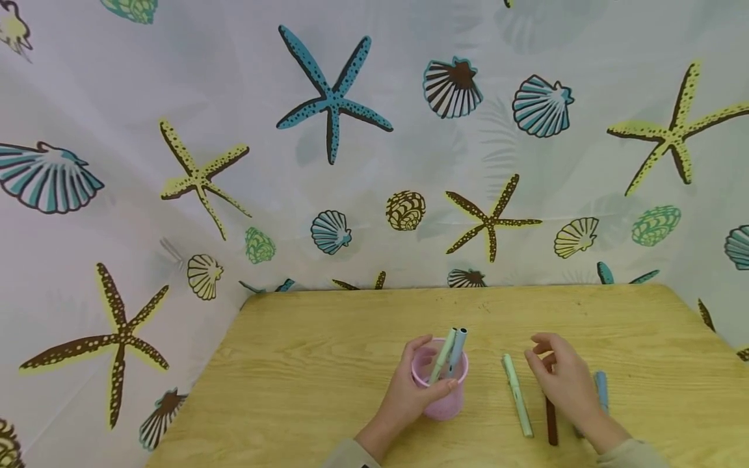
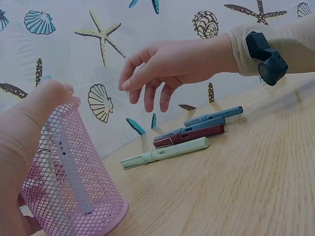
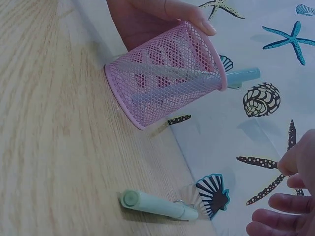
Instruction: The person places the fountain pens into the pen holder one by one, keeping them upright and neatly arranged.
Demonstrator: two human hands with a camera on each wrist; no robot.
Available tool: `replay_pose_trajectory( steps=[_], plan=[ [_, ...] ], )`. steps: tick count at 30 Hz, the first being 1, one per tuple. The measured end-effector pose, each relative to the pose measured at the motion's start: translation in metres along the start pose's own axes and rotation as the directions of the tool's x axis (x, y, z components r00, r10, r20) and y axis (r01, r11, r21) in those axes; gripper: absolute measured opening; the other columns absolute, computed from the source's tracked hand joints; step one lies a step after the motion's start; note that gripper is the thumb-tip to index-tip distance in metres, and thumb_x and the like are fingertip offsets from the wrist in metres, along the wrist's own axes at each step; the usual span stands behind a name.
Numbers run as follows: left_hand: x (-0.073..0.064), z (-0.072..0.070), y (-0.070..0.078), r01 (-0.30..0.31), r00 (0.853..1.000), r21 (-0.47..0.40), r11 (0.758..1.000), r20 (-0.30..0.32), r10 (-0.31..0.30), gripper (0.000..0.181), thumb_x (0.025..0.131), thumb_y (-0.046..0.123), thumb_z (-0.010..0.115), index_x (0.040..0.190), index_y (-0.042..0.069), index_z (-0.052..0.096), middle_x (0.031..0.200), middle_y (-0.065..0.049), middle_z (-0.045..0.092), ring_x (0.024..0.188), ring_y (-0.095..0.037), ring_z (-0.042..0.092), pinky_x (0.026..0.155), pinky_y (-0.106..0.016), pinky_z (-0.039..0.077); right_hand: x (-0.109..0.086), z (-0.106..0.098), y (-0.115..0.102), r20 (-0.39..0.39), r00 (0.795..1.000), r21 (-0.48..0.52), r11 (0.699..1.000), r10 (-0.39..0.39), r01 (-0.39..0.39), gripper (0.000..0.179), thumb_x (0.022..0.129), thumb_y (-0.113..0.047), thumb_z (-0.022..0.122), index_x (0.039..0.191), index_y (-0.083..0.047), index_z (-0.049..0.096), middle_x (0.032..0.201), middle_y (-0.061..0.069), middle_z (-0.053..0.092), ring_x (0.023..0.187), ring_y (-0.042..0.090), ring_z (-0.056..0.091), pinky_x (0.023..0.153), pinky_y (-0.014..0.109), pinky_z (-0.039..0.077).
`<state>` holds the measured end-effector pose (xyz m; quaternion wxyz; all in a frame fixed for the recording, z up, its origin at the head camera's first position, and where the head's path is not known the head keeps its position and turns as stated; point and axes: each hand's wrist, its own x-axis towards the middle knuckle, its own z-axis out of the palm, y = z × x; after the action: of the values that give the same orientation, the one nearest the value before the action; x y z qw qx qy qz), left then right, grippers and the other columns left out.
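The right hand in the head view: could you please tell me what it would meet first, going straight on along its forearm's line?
Probably the patterned cloth behind the table; the right hand points past the loose green pen over bare wood, though its height is hard to judge.

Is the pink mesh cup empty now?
No, a light green pen and a blue pen lean inside the pink mesh cup, which the left hand holds.
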<state>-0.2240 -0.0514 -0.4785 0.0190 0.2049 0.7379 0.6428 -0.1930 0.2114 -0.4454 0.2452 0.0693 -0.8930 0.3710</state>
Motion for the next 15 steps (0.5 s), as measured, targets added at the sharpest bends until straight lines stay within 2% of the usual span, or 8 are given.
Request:
replay_pose_trajectory(
  steps=[3, 9, 15],
  plan=[
    [-0.001, 0.0, -0.001, -0.004, 1.0, -0.005, 1.0, -0.002, 0.004, 0.076, 0.077, 0.027, 0.077, 0.138, 0.027, 0.032, 0.129, -0.009, 0.046, 0.115, -0.028, 0.048, 0.088, -0.036, 0.046, -0.001, -0.005, 0.003, 0.007, 1.0, 0.01, 1.0, -0.005, 0.005, 0.025, 0.09, -0.013, 0.062, 0.11, 0.001, 0.057, 0.091, 0.009, 0.06, 0.07, 0.016, 0.056, 0.053, 0.024, 0.047],
    [-0.002, 0.001, 0.001, 0.006, 1.0, 0.007, 1.0, -0.003, -0.006, 0.077, 0.076, 0.029, 0.078, 0.138, 0.029, 0.032, 0.13, -0.008, 0.046, 0.116, -0.026, 0.048, 0.089, -0.036, 0.045, -0.006, -0.015, 0.01, 0.068, 0.996, -0.007, 0.999, 0.053, -0.053, 0.031, 0.093, -0.021, 0.057, 0.114, 0.001, 0.054, 0.096, 0.011, 0.059, 0.074, 0.017, 0.055, 0.054, 0.024, 0.047],
    [-0.002, 0.001, 0.001, 0.002, 1.0, 0.015, 1.0, -0.004, -0.002, 0.077, 0.076, 0.03, 0.077, 0.138, 0.028, 0.032, 0.13, -0.009, 0.046, 0.117, -0.026, 0.047, 0.09, -0.039, 0.044, -0.009, -0.022, 0.017, 0.092, 0.994, -0.038, 0.998, 0.052, -0.049, 0.033, 0.094, -0.024, 0.056, 0.114, 0.002, 0.053, 0.096, 0.011, 0.06, 0.073, 0.017, 0.055, 0.053, 0.024, 0.046]
  ],
)
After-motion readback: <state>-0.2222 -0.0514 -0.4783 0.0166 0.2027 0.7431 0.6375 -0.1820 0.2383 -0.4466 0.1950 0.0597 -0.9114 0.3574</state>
